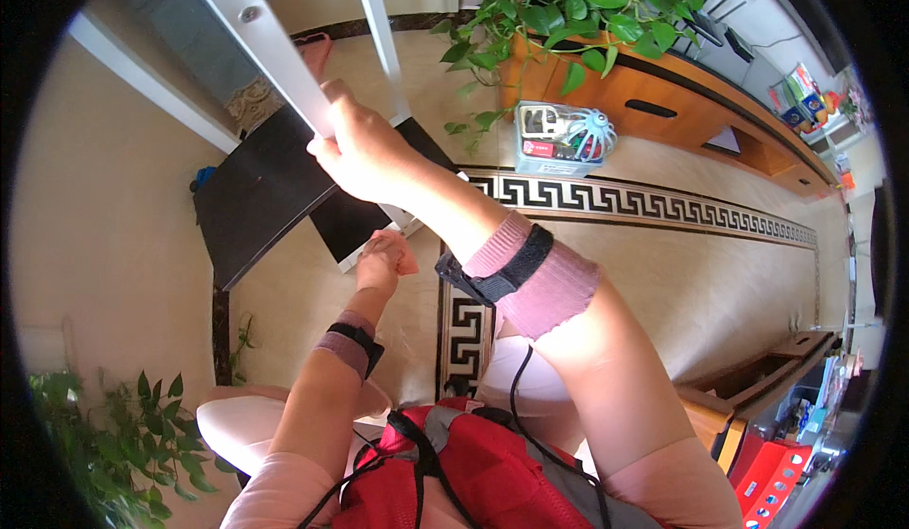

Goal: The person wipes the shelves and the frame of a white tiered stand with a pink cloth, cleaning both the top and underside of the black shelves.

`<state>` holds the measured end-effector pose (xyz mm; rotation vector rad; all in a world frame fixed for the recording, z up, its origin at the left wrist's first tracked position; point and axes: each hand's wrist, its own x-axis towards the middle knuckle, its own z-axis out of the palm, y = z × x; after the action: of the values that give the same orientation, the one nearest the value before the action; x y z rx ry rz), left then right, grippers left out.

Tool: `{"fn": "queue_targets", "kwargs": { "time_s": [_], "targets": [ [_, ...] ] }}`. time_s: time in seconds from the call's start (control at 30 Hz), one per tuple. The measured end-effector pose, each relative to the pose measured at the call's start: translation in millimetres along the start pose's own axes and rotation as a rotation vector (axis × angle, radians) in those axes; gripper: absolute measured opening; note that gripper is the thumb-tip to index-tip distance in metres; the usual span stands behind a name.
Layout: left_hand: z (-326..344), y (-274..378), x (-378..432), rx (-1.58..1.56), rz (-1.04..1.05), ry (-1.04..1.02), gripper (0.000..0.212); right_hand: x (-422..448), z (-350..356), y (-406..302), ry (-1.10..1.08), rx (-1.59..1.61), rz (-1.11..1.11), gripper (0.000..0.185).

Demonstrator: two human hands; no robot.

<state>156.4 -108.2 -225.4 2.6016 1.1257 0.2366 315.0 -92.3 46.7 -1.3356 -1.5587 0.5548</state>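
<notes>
My right hand [366, 149] is wrapped around a white bar [266, 39] of a white-framed stand, near the bar's lower end in view. A round screw head shows on this bar farther up. Lower down, my left hand [380, 252] presses a folded pink cloth [406, 253] against the stand's low white rail [348, 265]. Between and beyond my hands lie the stand's black panels [266, 184], one of them set at an angle. Part of the lower panel is hidden behind my right hand and forearm.
A clear plastic bin [557, 167] of small items stands on the tiled floor by a wooden cabinet [675, 113]. Trailing green plants hang over the cabinet [568, 14] and grow at lower left [135, 429]. A low wooden table [710, 415] is at right.
</notes>
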Motion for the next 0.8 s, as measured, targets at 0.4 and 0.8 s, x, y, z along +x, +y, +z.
{"fn": "queue_targets", "kwargs": {
  "time_s": [0.4, 0.8],
  "targets": [
    [14, -22, 50, -0.112, -0.100, 0.087, 0.070, 0, -5, 9, -0.007, 0.017, -0.005, 0.044],
    [0, 15, 35, 0.213, -0.259, -0.175, 0.047, 0, -8, 3, -0.006, 0.056, 0.013, 0.047]
  ]
}}
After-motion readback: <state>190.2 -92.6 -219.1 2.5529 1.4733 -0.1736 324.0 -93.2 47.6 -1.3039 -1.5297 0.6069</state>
